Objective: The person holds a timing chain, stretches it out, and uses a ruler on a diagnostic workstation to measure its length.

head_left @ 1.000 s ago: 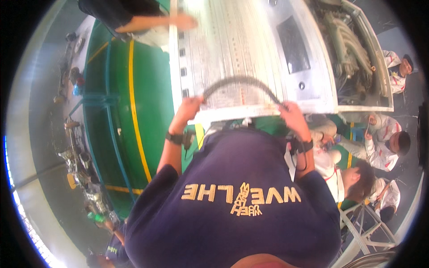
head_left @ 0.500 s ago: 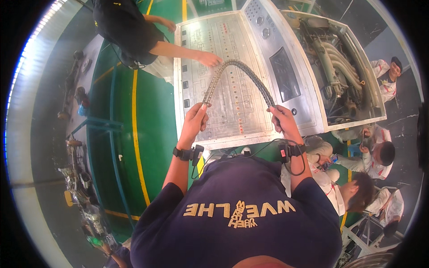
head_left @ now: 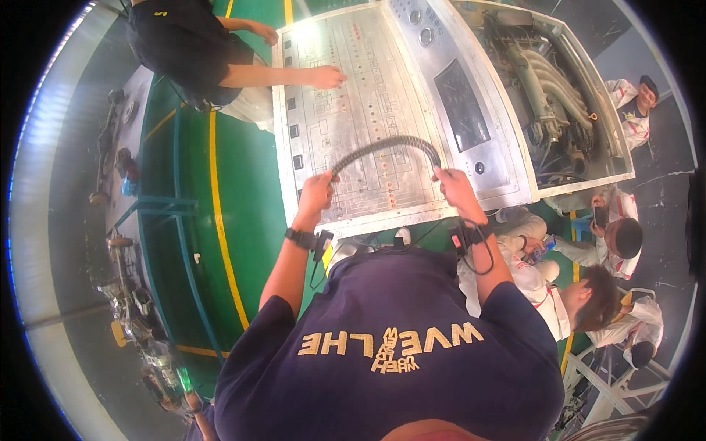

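A dark metal link chain [head_left: 386, 143] arches between my two hands above the sloped panel [head_left: 346, 198], its ends pinched low and its middle bowed away from me. My left hand [head_left: 317, 194] is closed round the chain's left end. Round the right end, my right hand [head_left: 457, 189] is closed too. Both fists hover over the near part of the panel. Whether the chain is one loop folded together or a single strand, I cannot tell. A co-worker's hand [head_left: 329, 76] rests at the panel's far part, apart from the chain.
Right of the panel stands an engine [head_left: 548, 95] in an open frame. The co-worker in black [head_left: 193, 55] is at the far left. Seated people in white [head_left: 540, 287] fill the right side. A bench with metal parts [head_left: 136, 301] runs along the left. Cables hang from my wrists.
The chain's arch has sunk from a tall peak to a flatter bow. My hands still grip its ends. The co-worker's hand now lies farther left of the chain.
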A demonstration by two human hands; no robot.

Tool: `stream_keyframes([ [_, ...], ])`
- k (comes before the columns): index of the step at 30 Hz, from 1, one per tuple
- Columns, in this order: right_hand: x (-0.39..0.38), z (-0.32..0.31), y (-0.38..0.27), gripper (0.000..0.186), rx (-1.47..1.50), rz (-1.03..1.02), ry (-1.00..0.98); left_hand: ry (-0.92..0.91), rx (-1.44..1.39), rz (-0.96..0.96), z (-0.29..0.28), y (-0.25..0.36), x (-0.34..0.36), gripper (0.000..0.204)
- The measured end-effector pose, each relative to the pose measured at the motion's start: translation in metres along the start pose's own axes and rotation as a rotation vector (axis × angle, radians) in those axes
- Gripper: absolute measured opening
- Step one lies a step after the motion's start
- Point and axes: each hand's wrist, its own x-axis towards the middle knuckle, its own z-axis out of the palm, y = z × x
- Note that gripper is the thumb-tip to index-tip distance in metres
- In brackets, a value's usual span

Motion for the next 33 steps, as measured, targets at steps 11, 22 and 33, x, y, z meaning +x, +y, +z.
stream_keyframes([
  [11, 0.17, 0.067, 0.023, 0.049, -0.153, -0.194, 0.201, 0.156, 0.103, 0.041, 0.007, -0.014, 0.168, 0.04],
  [22, 0.136, 0.087, 0.08, 0.048, -0.129, 0.01, 0.134, 0.119, 0.508, 0.065, 0.001, -0.084, 0.166, 0.045],
  [33, 0.1, 0.088, 0.066, 0.048, -0.084, -0.015, 0.079, 0.044, 0.186, -0.116, 0.006, -0.101, 0.144, 0.045],
])
